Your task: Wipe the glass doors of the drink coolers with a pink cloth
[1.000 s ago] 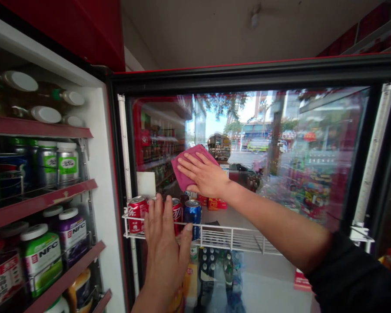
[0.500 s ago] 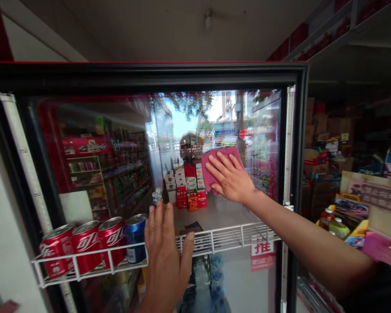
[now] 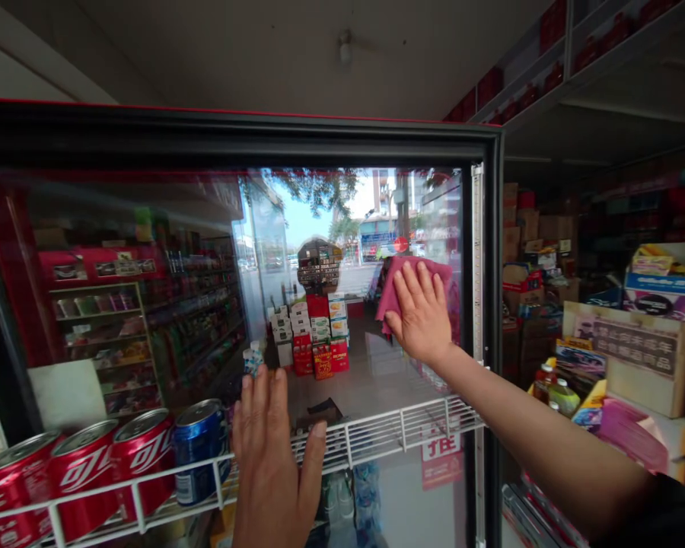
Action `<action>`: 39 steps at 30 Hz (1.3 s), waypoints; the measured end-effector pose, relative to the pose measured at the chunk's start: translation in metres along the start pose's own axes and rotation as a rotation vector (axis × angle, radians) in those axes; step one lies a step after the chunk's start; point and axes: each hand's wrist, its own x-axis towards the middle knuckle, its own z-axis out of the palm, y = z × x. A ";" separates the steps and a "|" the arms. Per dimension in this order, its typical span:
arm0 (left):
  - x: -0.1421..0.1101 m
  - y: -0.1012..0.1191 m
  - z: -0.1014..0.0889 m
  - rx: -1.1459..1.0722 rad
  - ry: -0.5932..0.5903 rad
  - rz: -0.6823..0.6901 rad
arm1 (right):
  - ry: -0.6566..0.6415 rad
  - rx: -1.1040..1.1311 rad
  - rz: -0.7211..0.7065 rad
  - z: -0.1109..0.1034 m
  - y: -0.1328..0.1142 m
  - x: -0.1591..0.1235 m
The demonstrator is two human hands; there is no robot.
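My right hand (image 3: 419,316) holds a pink cloth (image 3: 391,293) against the glass door (image 3: 371,380), its fingers stretched out over the fabric. The cloth lies on the right part of the pane, above a white wire rack (image 3: 377,444). In front of the rack, at the lower middle, is my left hand (image 3: 277,457), open with its fingers upward and holding nothing. Just left of it stands a blue can (image 3: 199,449). Three red cola cans (image 3: 85,472) fill the rack farther left; the outermost is partly cut off by the picture edge.
A black door frame (image 3: 488,304) borders the pane on the right. Beyond it are stacked boxes and goods, with a cardboard sign (image 3: 633,346) and bottles (image 3: 553,388). The glass reflects shelves, cartons and a street. A red-and-white sticker (image 3: 441,457) is below the rack.
My right hand has shifted the pink cloth to the right across the glass. The view has turned, so the cans sit farther left and lower. My left hand stays open by the rack.
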 end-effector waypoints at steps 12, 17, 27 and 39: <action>-0.010 -0.032 -0.027 0.084 0.068 -0.048 | -0.059 0.064 -0.695 0.009 -0.211 0.067; -0.017 -0.043 -0.040 0.112 0.048 -0.088 | -0.041 -0.081 -0.788 0.001 -0.244 0.086; -0.010 -0.036 -0.028 0.105 0.035 -0.038 | -0.107 -0.020 -0.601 -0.021 -0.156 0.128; -0.002 -0.019 -0.007 0.071 0.010 -0.027 | 0.056 -0.006 -0.230 -0.028 0.003 0.131</action>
